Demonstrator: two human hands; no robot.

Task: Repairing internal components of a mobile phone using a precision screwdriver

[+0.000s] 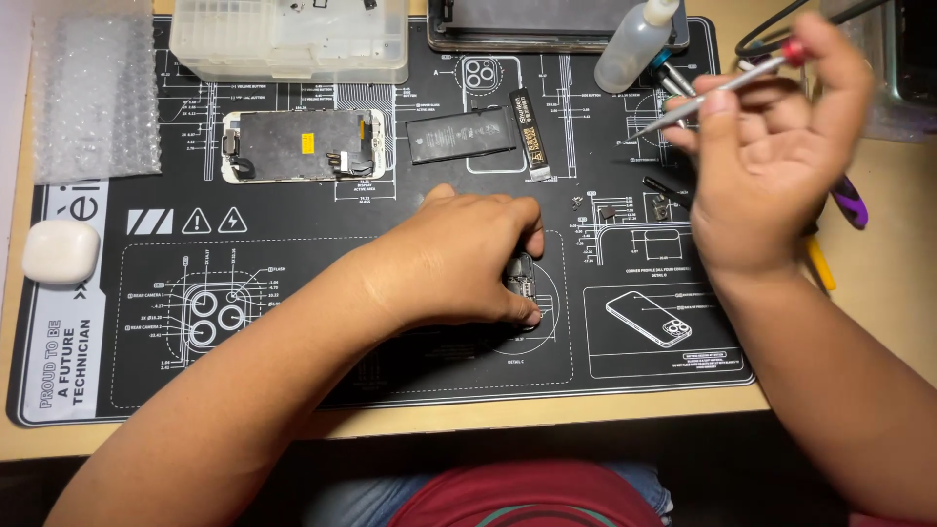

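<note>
My left hand [459,259] lies palm down on the black repair mat [322,381], its fingers closed over a small opened phone body [521,278] that it mostly hides. My right hand [771,166] is raised over the mat's right side and grips a thin screwdriver [722,90] with a red end, its metal tip pointing left. A removed phone screen [298,144] lies face down at the mat's upper left. Beside it rests a black battery [459,135] with a black strip [529,137].
A clear plastic parts box [293,44] and a dark tray [547,24] sit at the back. A squeeze bottle [634,44] stands near the right hand. Bubble wrap [93,98] and a white earbud case [61,251] lie left. Small screws and parts [610,210] dot the mat.
</note>
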